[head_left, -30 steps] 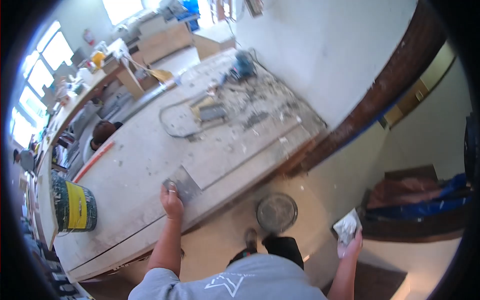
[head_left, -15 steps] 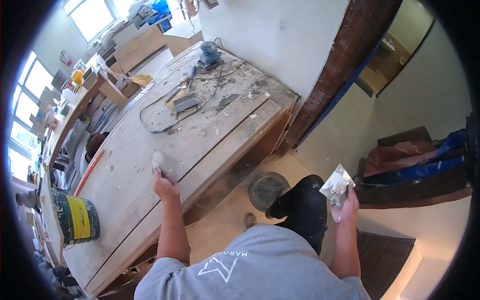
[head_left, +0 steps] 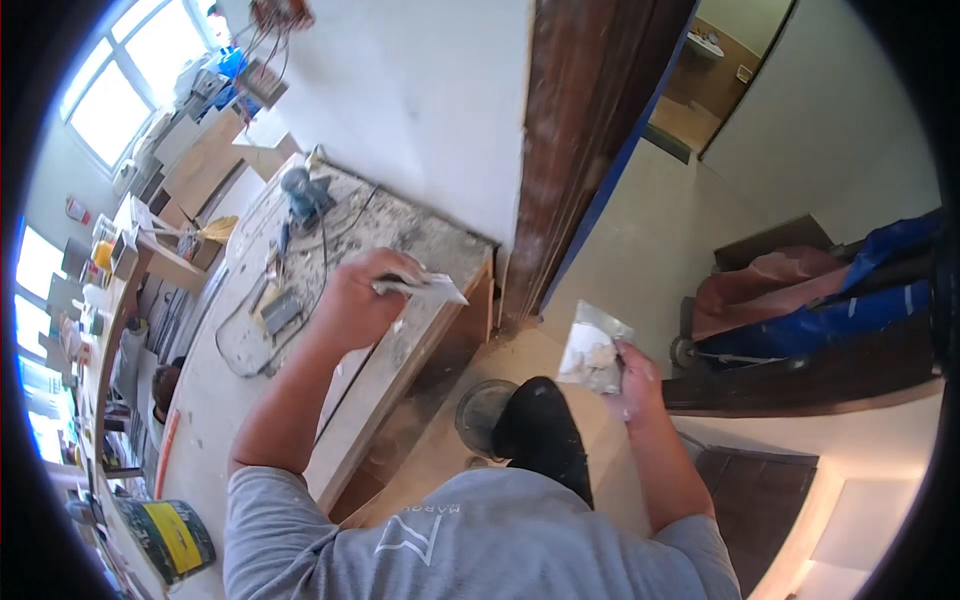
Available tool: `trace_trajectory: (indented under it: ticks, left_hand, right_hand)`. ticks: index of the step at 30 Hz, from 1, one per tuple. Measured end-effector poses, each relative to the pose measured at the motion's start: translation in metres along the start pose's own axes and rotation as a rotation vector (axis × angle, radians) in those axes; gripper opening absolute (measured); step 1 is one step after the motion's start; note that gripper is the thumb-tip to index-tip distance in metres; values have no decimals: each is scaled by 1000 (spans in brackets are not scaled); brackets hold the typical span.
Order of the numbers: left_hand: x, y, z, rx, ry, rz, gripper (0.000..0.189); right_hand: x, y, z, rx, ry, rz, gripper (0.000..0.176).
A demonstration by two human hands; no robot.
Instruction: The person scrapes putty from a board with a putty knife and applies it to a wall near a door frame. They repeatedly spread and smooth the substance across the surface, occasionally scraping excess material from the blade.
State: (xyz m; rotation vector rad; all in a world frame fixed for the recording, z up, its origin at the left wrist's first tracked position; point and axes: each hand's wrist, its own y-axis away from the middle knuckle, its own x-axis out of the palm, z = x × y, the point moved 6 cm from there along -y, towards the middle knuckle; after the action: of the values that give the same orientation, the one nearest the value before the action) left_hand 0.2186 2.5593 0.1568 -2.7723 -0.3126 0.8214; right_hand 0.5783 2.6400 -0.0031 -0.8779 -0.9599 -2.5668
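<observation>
My left hand (head_left: 362, 302) is raised over the edge of the workbench (head_left: 345, 375), closed around a putty knife (head_left: 440, 289). The knife's thin pale blade points right, and its grip is hidden by my fingers. Out to the right, my right hand (head_left: 638, 382) grips a flat metal plate (head_left: 583, 335) by its edge. A lump of pale putty (head_left: 602, 360) lies on that plate. A gap separates the blade from the plate.
On the dusty bench lie a blue power sander (head_left: 305, 195) with its cord and a dark sanding block (head_left: 282, 312). A yellow-labelled bucket (head_left: 172, 535) stands at lower left. A lidded round container (head_left: 480, 415) is by my leg. Ahead rises a brown door frame (head_left: 570, 150).
My left hand has lifted off the bench top and moved up and right with the putty knife. My right hand has shifted left with the plate. The view has turned right.
</observation>
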Motion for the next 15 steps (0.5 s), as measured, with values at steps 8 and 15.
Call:
trace_trajectory:
  ticks: [8, 15]
  left_hand:
    - [1, -110, -186, 516, -68, 252, 37]
    - [-6, -131, -250, 666, -122, 297, 36]
  right_hand:
    - [159, 50, 133, 202, 44, 59, 28]
    - [210, 80, 184, 161, 157, 56, 28]
